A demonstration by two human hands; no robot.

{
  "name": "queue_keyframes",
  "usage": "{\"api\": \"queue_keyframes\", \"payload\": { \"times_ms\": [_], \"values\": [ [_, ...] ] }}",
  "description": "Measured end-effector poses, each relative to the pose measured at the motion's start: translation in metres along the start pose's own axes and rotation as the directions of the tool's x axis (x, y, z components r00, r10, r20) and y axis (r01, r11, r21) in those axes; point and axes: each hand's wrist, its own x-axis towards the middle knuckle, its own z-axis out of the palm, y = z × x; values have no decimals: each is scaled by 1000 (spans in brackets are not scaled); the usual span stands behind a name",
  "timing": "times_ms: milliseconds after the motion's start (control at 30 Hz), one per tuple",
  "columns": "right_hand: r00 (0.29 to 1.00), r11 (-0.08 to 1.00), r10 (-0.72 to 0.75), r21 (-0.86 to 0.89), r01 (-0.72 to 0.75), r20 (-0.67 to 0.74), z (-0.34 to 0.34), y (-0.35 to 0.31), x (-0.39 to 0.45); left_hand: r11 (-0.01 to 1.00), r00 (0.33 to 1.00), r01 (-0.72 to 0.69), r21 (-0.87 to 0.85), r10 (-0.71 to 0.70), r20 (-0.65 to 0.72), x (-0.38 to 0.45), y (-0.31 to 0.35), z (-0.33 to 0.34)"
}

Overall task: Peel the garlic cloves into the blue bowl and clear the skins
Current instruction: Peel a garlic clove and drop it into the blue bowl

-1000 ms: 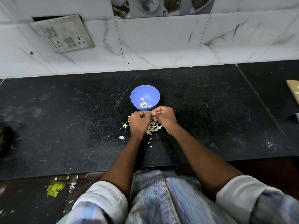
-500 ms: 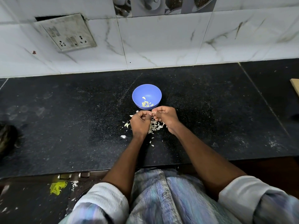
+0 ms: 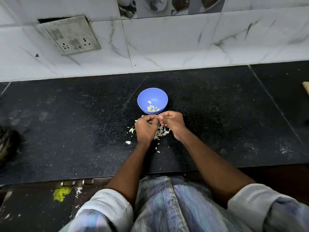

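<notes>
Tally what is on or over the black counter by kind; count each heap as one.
Blue bowl: 1
Hands (left, right): 2
Heap of peeled cloves in the bowl: 1
Heap of skins: 1
Total: 5

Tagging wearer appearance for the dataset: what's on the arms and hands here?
Both hands, left hand and right hand, are bare: no gloves; no rings or watch visible. Forearms bare; pale sleeves rolled up near the elbows, striped blue-lilac higher up.
</notes>
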Motion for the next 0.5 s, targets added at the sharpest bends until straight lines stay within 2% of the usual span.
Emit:
{"api": "queue_keyframes", "payload": {
  "times_ms": [233,367,500],
  "values": [
    [999,996,54,65,-54,2,4,0,0,999,999,-38,-37,38,-14,-3,6,-1],
    [996,984,88,150,-92,32,6,-1,-1,995,993,-101,6,101,-56,-1,1,2],
    [995,980,84,177,-92,50,4,-3,-2,996,996,-70,-46,67,-62,-1,1,1]
  ]
}}
